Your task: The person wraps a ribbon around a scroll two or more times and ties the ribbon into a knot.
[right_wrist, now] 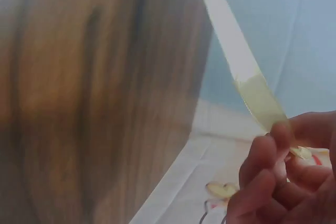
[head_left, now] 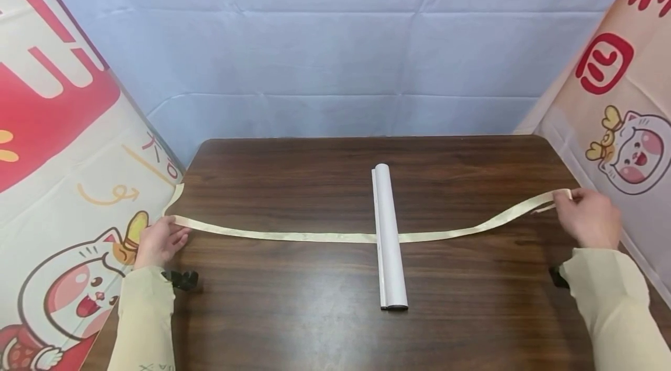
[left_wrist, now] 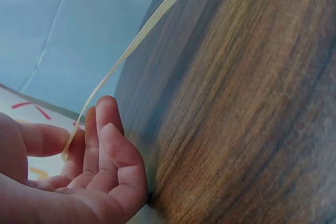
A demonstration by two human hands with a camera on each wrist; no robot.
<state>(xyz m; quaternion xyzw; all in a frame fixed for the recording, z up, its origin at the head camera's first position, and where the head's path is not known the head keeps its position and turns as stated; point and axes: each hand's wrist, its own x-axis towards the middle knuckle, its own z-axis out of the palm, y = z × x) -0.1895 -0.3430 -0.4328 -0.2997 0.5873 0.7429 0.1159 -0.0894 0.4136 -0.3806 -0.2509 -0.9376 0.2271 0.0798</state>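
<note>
A long pale-yellow ribbon (head_left: 309, 237) stretches sideways over the table, sagging onto it in the middle. Across it lies a white rolled tube (head_left: 389, 225) with dark ends and a flat strip along one side; the ribbon passes beneath. My left hand (head_left: 159, 241) pinches the ribbon between thumb and finger at the table's left edge, and a short tail sticks up beyond. In the left wrist view, the other fingers of the left hand (left_wrist: 107, 171) are loosely bent. At the right side, my right hand (head_left: 591, 218) pinches the ribbon near its other end, raised above the table.
The dark wood-grain table (head_left: 293, 313) has rounded far corners. Behind it hangs a pale blue cloth (head_left: 325, 56). Printed cartoon sheets stand close on the left (head_left: 78, 184) and right (head_left: 634, 144), near both hands.
</note>
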